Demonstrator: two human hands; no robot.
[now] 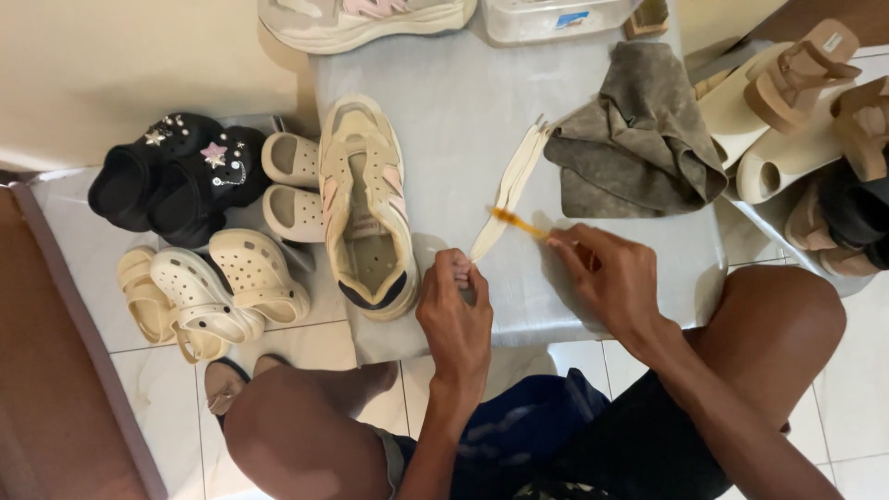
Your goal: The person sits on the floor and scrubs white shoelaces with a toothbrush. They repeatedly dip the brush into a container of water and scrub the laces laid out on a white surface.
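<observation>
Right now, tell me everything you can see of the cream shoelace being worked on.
The shoelace is flat, cream-coloured and looks like woven fabric. It is doubled into several parallel strands, lying diagonally on the grey table, its upper ends near the grey cloth. Its lower end is pinched in the left hand. The right hand holds a small orange-handled brush against its middle. It is out of the cream sneaker lying to its left.

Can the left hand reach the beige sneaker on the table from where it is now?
Probably yes. The beige sneaker lies just beside the left hand with nothing between them, but that hand is pinching the cream shoelaces and would have to release them first.
</observation>
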